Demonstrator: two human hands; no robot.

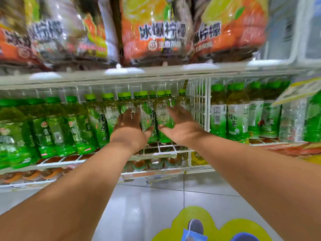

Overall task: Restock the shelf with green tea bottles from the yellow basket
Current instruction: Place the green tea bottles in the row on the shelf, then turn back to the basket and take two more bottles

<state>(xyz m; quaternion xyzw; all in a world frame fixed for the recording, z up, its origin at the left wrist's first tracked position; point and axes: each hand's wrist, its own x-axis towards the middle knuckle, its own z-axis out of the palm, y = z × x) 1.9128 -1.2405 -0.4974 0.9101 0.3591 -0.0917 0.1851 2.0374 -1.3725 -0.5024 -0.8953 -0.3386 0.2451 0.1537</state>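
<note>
At twelve o'clock on the wire shelf (161, 150), two green tea bottles (149, 119) are gripped by the left hand (129, 131) and right hand (180, 126) (fingers curled round them), and neighbouring bottles could be toppled if shoved hard.

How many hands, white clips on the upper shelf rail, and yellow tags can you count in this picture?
Hands: 2
White clips: 4
Yellow tag: 1
Total: 7
</note>
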